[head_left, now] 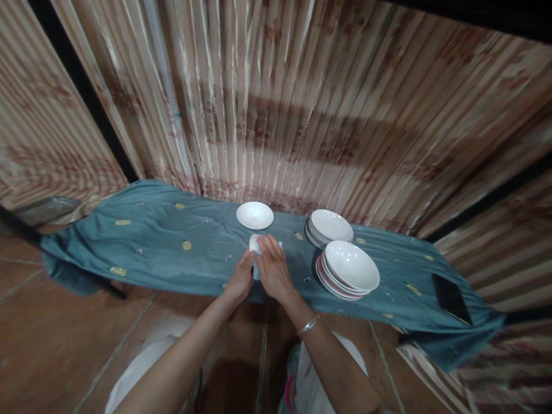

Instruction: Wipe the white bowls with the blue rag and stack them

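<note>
Over the front middle of the cloth-covered table, my left hand grips a white bowl, which is seen nearly edge-on. My right hand presses a pale blue cloth against it, fingers laid over the bowl and close to the left thumb. Most of the held bowl is hidden behind the fingers and cloth. Just beyond the hands, a single white bowl stands upright. To their right are two stacks: a nearer bowl stack, some with reddish outsides, and a farther bowl stack.
A green patterned tablecloth covers the long narrow table. A black phone lies near its right end. Dark poles rise at the sides, and a striped curtain hangs close behind. Tiled floor shows below.
</note>
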Motion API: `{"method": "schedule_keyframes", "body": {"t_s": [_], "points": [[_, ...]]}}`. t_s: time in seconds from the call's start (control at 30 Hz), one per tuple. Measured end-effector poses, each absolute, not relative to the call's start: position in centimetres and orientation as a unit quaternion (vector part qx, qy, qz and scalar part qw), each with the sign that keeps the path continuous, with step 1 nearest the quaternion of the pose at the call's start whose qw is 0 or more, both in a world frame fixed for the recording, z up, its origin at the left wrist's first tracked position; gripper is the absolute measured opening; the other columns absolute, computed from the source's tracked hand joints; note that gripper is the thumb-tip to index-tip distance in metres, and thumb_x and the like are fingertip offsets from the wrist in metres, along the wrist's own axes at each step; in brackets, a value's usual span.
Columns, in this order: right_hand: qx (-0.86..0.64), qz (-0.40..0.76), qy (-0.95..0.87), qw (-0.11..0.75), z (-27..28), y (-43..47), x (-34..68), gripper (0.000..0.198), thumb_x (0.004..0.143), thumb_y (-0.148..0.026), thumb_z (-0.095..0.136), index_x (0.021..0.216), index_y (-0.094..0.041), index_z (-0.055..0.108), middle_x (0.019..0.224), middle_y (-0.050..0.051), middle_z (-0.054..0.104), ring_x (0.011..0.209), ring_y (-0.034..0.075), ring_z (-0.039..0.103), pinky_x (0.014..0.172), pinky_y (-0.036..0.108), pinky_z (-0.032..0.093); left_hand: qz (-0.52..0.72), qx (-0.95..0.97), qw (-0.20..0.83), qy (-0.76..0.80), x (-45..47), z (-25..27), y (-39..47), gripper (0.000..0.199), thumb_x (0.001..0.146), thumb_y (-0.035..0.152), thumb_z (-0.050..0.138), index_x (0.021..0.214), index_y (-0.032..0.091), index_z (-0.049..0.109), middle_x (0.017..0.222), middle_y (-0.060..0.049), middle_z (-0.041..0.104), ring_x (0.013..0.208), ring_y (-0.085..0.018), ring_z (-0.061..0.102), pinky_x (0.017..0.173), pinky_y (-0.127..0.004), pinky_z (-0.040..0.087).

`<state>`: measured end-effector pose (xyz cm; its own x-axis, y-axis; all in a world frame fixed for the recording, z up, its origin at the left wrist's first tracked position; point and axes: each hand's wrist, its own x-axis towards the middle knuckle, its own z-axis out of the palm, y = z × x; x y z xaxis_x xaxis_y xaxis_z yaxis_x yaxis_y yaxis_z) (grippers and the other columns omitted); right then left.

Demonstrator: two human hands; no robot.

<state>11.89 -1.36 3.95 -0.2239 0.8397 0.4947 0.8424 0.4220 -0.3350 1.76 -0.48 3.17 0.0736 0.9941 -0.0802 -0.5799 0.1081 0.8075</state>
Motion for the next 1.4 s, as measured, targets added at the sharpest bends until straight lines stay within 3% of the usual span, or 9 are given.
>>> {"method": "schedule_keyframes", "body": {"t_s": [0.1,0.2,0.4,0.6,0.87,1.13,1.4], "points": [[-0.548,0.012,-0.773,0.320,4.3,-0.9,12.2,0.045,0.097,-0.026,0.029,0.137,-0.012,0.044,0.144,0.013,0.045,0.138,0.025,0.033,0.111,0.048,0.030,0.553,0.314,0.676,0.372,1.7,3.7,-1.1,0.049,0.061,0.050,0.076,0.096,0.017,0.066,0.089,-0.004,0.071,0.077,-0.017,0.063,0.062,-0.025,0.048],[-0.552,0.017,-0.766,0.328,4.6,-0.6,12.5,0.045,0.097,-0.025,0.028,0.136,-0.012,0.046,0.142,0.014,0.047,0.136,0.023,0.035,0.111,0.046,0.030,0.540,0.312,0.676,0.392,1.6,4.0,-1.6,0.049,0.060,0.050,0.077,0.094,0.016,0.066,0.086,-0.003,0.070,0.067,-0.014,0.059,0.056,-0.022,0.045],[-0.556,-0.008,-0.767,0.321,4.2,-1.1,12.0,0.045,0.098,-0.026,0.029,0.138,-0.010,0.044,0.143,0.015,0.045,0.137,0.025,0.033,0.111,0.047,0.029,0.545,0.313,0.676,0.385,1.4,3.8,-1.3,0.044,0.063,0.045,0.075,0.095,0.016,0.067,0.084,-0.004,0.071,0.073,-0.016,0.062,0.060,-0.024,0.046],[-0.530,-0.045,-0.792,0.300,3.4,-2.1,11.2,0.048,0.096,-0.023,0.034,0.143,-0.014,0.036,0.150,0.013,0.036,0.142,0.025,0.025,0.111,0.049,0.028,0.597,0.314,0.655,0.342,1.0,3.6,-0.3,0.035,0.064,0.037,0.075,0.090,0.015,0.070,0.092,-0.007,0.073,0.096,-0.021,0.063,0.089,-0.030,0.044],[-0.547,-0.002,-0.769,0.330,4.0,-1.3,12.8,0.048,0.097,-0.025,0.027,0.141,-0.011,0.039,0.145,0.014,0.043,0.138,0.024,0.032,0.111,0.047,0.030,0.527,0.374,0.664,0.377,0.6,3.2,-0.5,0.038,0.069,0.044,0.071,0.093,0.015,0.069,0.074,-0.003,0.070,0.060,-0.014,0.056,0.056,-0.023,0.044],[-0.561,0.070,-0.716,0.409,3.2,0.7,14.1,0.048,0.097,-0.027,0.023,0.131,-0.009,0.052,0.132,0.015,0.057,0.127,0.020,0.048,0.109,0.039,0.036,0.510,0.407,0.652,0.386,0.5,2.7,-0.7,0.042,0.071,0.045,0.070,0.100,0.016,0.070,0.086,-0.006,0.072,0.073,-0.020,0.062,0.066,-0.027,0.047],[-0.630,0.208,-0.615,0.427,1.1,3.3,16.3,0.045,0.090,-0.026,0.030,0.120,-0.020,0.063,0.115,0.004,0.069,0.104,0.020,0.063,0.091,0.032,0.049,0.496,0.380,0.678,0.388,0.2,2.5,-1.2,0.036,0.073,0.035,0.072,0.101,0.014,0.072,0.091,-0.008,0.074,0.083,-0.022,0.064,0.073,-0.025,0.047]]}}
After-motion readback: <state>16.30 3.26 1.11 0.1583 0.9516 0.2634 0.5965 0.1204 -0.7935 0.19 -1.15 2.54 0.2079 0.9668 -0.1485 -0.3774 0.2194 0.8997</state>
